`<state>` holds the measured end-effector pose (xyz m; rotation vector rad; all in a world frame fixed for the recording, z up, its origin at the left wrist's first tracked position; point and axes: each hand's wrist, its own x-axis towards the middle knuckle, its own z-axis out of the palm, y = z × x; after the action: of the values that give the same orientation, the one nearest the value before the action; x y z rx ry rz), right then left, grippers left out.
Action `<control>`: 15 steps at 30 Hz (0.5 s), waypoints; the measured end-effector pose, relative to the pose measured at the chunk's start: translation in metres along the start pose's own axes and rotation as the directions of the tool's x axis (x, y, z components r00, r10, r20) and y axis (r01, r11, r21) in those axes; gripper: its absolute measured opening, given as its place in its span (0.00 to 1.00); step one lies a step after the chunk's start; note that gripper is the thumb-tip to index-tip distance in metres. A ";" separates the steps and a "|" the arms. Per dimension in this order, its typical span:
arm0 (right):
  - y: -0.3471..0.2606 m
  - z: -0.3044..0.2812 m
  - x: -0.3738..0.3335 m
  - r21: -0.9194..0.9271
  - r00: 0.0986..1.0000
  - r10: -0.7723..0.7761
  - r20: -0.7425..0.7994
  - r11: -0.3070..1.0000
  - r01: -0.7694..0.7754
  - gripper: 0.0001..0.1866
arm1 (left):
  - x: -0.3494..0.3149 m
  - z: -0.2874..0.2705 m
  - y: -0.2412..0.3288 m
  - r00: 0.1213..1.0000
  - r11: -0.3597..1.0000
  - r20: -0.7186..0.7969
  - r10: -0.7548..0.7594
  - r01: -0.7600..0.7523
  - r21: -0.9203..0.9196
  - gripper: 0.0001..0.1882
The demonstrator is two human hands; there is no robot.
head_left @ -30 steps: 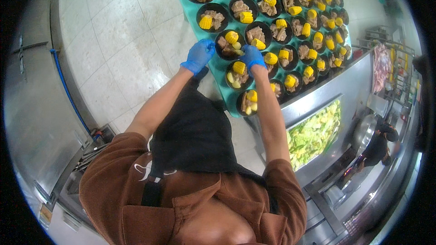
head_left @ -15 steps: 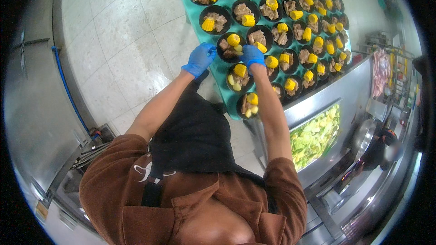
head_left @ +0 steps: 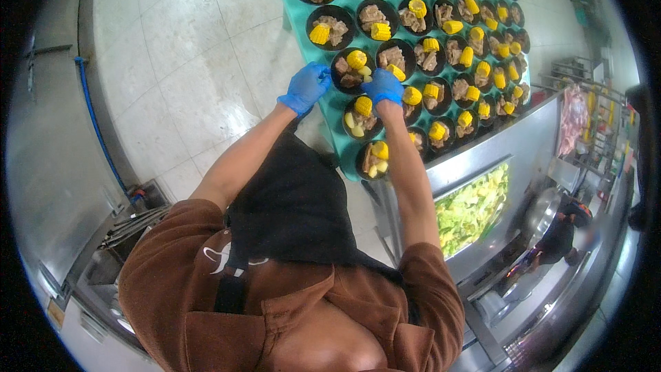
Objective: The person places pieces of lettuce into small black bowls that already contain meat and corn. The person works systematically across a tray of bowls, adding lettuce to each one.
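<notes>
Working over a black bowl (head_left: pixel 340 56) near the left edge of a green table (head_left: pixel 333 114), the person keeps 2 hands in blue gloves apart, with the bowl between them. The left hand (head_left: pixel 308 89) sits just beside the bowl's left rim, its fingers curled inward; whether anything is pinched there, I cannot tell. The right hand (head_left: pixel 383 87) reaches over the right rim, knuckles up, hiding that stretch of the edge; its fingertips lie out of sight, so its grip cannot be told either.

Inside the bowl lie brown meat chunks (head_left: pixel 349 77), 1 yellow corn cob piece (head_left: pixel 357 59) toward the far side, and pale yellow chunks (head_left: pixel 365 72) close to the right fingers. Nearer the body stand 2 more bowls, a middle bowl (head_left: pixel 350 106) and a corner bowl (head_left: pixel 360 158), each with meat, corn and pale chunks. Rows of similar black bowls with meat and corn cover the table to the right and beyond.

To the right of the right forearm, chopped leafy vegetables (head_left: pixel 475 207) fill a tray set in a steel counter (head_left: pixel 499 134). Farther right, a co-worker (head_left: pixel 559 238) in dark clothing stands near a large metal wok (head_left: pixel 542 215).
</notes>
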<state>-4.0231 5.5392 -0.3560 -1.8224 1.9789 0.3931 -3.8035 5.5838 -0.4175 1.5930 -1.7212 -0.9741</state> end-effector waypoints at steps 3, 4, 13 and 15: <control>0.004 -0.005 -0.005 0.036 0.998 0.022 -0.067 0.999 -0.019 0.23 | 0.000 0.000 0.002 1.000 1.000 0.015 -0.018 0.018 0.012 0.11; 0.005 -0.007 -0.007 0.050 0.996 0.027 -0.089 0.999 -0.022 0.24 | 0.000 0.001 0.001 1.000 1.000 0.008 -0.019 0.019 -0.011 0.11; 0.002 0.007 -0.026 0.192 0.998 -0.007 -0.055 0.981 0.017 0.24 | -0.002 0.000 0.001 0.999 0.998 0.004 -0.045 0.045 -0.042 0.12; 0.007 0.014 -0.025 0.190 0.997 -0.013 -0.079 0.981 0.028 0.21 | -0.002 0.000 0.001 0.999 0.998 0.014 -0.045 0.046 -0.047 0.12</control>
<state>-4.0270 5.5679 -0.3565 -1.7590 1.9725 0.1229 -3.8037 5.5859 -0.4168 1.6052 -1.6644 -1.0416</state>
